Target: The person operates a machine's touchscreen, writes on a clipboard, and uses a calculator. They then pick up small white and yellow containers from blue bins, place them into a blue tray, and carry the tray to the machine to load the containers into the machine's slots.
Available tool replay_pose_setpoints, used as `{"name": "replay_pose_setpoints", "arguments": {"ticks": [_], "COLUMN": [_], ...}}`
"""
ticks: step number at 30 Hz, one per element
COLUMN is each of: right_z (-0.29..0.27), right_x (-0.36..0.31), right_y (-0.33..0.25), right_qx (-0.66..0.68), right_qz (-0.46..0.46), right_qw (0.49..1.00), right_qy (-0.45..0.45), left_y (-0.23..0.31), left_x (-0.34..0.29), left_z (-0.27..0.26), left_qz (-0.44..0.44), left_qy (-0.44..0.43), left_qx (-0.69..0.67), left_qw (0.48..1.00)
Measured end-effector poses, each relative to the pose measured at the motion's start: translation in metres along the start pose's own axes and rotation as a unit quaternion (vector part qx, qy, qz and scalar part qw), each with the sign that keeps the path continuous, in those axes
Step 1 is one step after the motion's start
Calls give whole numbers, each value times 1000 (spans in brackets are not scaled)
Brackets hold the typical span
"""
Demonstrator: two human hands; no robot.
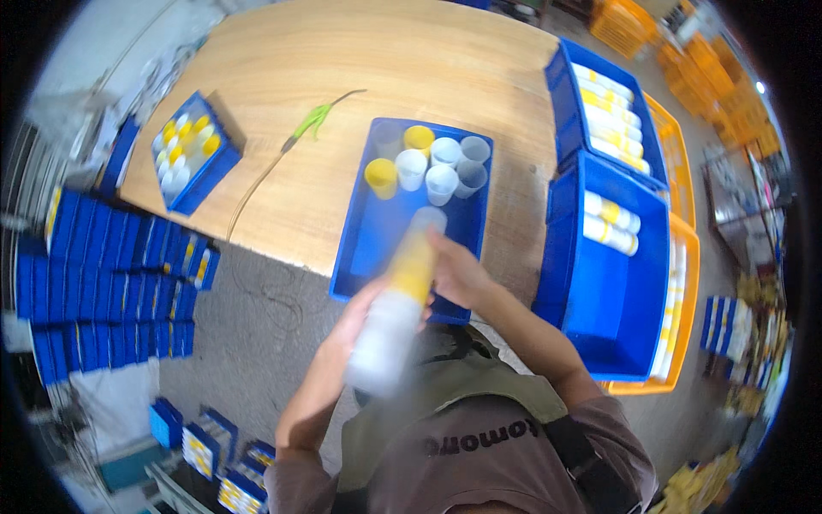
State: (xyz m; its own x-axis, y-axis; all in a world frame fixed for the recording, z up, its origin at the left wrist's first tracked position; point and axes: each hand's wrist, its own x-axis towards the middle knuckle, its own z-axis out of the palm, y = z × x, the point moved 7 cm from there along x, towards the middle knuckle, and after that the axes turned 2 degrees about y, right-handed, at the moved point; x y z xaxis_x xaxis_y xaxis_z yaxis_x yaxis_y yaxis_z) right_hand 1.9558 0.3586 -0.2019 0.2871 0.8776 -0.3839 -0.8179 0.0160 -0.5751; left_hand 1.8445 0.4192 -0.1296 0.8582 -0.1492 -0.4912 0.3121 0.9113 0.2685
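Note:
A long stack of nested plastic cups (413,264), white at the near end, yellow in the middle and pale at the far end, slants between my two hands and is blurred by motion. My left hand (358,310) wraps round its lower white part. Farther up, my right hand (458,272) grips the stack from the right near the yellow section. Under the far end lies a shallow blue tray (360,244). In the tray's far half stand yellow cups (380,174), white cups (412,164) and clear cups (472,177), several in all.
A green air blow gun (313,122) with a hose lies on the wooden table (282,51). To its left a blue bin (205,176) holds more cups. Two blue crates (604,308) with cup stacks stand right, beside orange crates (682,317). Blue bins (86,291) are piled left.

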Motion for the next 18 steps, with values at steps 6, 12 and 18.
{"name": "replay_pose_setpoints", "arguments": {"ticks": [6, 12, 18], "right_z": [-14, 12, 24], "right_x": [21, 26, 38], "right_y": [-12, 8, 24], "right_qx": [-150, -155, 74], "right_qz": [-216, -122, -47], "right_qw": [963, 978, 993], "right_qy": [61, 71, 83], "left_y": [12, 22, 33], "left_x": [-20, -8, -14], "left_z": [-29, -30, -57], "left_qz": [-55, -129, -64], "left_qy": [49, -21, 43], "left_qx": [-37, -87, -67], "left_qw": [997, 988, 995]}}
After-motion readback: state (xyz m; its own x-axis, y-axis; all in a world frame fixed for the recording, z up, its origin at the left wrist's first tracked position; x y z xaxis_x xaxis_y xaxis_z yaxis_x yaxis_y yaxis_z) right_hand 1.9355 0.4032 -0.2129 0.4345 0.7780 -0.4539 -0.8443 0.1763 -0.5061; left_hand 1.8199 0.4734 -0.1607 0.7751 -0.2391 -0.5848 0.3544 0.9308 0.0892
